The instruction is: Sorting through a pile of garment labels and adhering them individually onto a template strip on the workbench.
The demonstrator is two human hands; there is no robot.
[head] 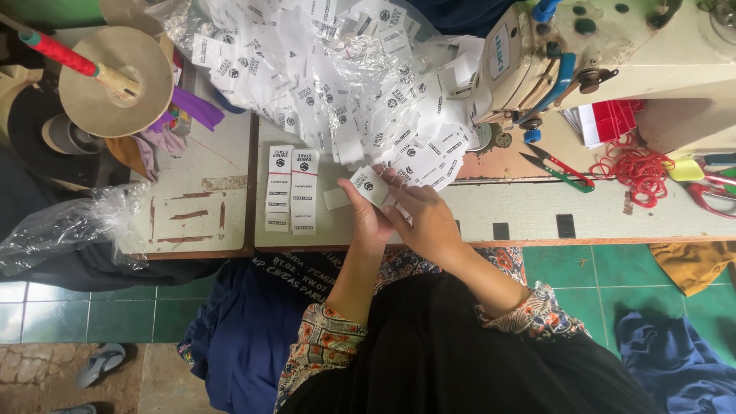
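Evidently light, thin and floppy, the small white label (366,184) sits pinched at its edges between the left hand (368,218) and right hand (429,222), close together above the table (529,207), beside the label heap (337,69).

White garment labels with black print are heaped (360,77) in clear plastic on the worktop (491,203); two label strips (291,189) are laid flat beside.

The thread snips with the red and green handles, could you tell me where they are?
The thread snips lie right of both hands, between the sewing machine and red elastic bands.
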